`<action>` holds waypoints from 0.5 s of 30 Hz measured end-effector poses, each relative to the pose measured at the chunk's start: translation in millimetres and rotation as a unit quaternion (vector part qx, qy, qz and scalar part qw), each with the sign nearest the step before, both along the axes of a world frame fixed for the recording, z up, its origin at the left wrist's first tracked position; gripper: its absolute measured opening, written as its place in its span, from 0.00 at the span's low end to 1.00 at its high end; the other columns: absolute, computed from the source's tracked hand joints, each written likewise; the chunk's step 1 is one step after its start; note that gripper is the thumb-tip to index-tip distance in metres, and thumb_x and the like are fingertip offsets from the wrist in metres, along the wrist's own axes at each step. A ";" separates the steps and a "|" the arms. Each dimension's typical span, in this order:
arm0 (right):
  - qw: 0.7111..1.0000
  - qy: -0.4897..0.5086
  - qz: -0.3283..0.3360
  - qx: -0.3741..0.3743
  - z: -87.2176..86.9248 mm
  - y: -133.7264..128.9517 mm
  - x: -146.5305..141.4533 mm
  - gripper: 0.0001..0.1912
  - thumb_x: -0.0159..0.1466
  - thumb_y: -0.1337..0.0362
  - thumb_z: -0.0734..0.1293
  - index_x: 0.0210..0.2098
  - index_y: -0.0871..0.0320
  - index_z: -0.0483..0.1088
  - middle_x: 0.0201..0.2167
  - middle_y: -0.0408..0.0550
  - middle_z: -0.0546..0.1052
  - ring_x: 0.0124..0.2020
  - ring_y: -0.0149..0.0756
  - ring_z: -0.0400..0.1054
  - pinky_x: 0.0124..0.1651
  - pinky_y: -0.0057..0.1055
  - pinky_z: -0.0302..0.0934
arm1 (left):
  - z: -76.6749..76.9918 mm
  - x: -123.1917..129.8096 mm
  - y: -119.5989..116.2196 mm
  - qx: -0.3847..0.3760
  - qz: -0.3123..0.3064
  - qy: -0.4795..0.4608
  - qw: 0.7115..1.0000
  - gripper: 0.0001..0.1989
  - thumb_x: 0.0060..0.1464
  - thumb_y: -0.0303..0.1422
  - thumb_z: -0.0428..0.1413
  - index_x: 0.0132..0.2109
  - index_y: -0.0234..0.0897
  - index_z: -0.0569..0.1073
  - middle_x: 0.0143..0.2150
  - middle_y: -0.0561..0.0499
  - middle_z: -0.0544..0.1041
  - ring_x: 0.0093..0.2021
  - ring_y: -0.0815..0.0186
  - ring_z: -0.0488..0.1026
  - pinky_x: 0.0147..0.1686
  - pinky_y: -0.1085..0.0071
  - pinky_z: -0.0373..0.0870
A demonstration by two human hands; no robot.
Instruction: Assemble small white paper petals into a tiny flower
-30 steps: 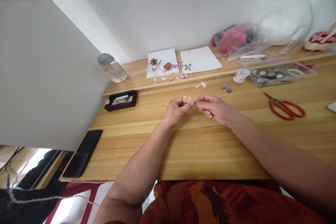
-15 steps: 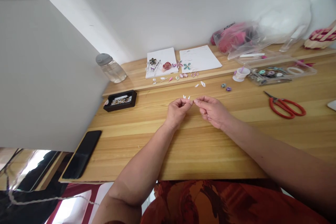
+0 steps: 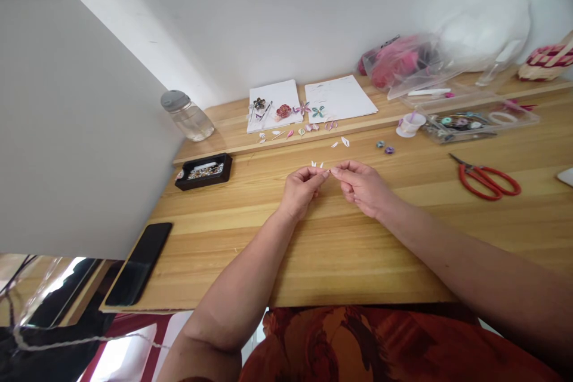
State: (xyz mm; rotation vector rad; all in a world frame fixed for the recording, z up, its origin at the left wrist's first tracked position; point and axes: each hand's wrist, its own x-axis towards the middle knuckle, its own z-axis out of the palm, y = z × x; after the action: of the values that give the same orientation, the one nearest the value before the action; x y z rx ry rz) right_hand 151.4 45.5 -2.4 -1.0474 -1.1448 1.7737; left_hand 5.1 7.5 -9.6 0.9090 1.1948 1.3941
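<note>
Above the middle of the wooden table (image 3: pixel 340 262), my left hand (image 3: pixel 303 191) and my right hand (image 3: pixel 362 187) meet fingertip to fingertip. Both are closed in a pinch, thumbs against index fingers. Whatever sits between the fingertips is too small to make out. Just beyond my left fingers, small white petal-shaped pieces (image 3: pixel 314 164) stick up. Farther off lie a white leaf-shaped piece (image 3: pixel 345 141) and a slimmer white piece (image 3: pixel 334 145). A small teal spool (image 3: pixel 380 144) and a purple spool (image 3: pixel 389 150) rest beyond my right hand.
Red-handled scissors (image 3: pixel 487 182) lie at right, near a clear box (image 3: pixel 481 122) of supplies and a white spool (image 3: pixel 410 125). Paper sheets (image 3: pixel 340 98) with flower ornaments (image 3: pixel 283 111) occupy the raised ledge. Leftward are a bottle (image 3: pixel 188 116), black tray (image 3: pixel 203 172) and phone (image 3: pixel 138 264).
The view has shifted very slightly. Both hands keep their pinch at nearly the same spot, with only a tiny movement of the fingertips.
</note>
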 end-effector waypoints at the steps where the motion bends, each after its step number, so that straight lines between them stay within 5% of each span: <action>1: 1.000 0.001 -0.003 0.000 -0.2 0.1 -0.1 0.19 0.50 0.54 0.77 0.30 0.55 0.66 0.13 0.33 0.61 0.13 0.21 0.46 0.16 0.23 0.37 | 0.3 0.0 0.0 -0.001 0.000 -0.003 1.000 0.19 0.39 0.44 0.69 0.31 0.33 0.76 0.20 0.57 0.66 0.20 0.77 0.57 0.21 0.75 0.53; 15: 1.000 -0.003 0.004 0.005 0.2 -0.7 0.3 0.17 0.51 0.56 0.77 0.29 0.55 0.66 0.12 0.34 0.61 0.13 0.21 0.46 0.16 0.21 0.37 | -5.1 -0.2 2.3 0.007 0.014 0.010 1.000 0.17 0.41 0.42 0.69 0.31 0.33 0.76 0.21 0.57 0.67 0.20 0.77 0.56 0.21 0.75 0.51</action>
State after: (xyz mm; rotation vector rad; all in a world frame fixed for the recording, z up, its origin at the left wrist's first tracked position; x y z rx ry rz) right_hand 151.7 44.9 -2.1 -1.0440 -1.1616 1.7700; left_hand 4.9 9.8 -14.7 0.9205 1.2180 1.4212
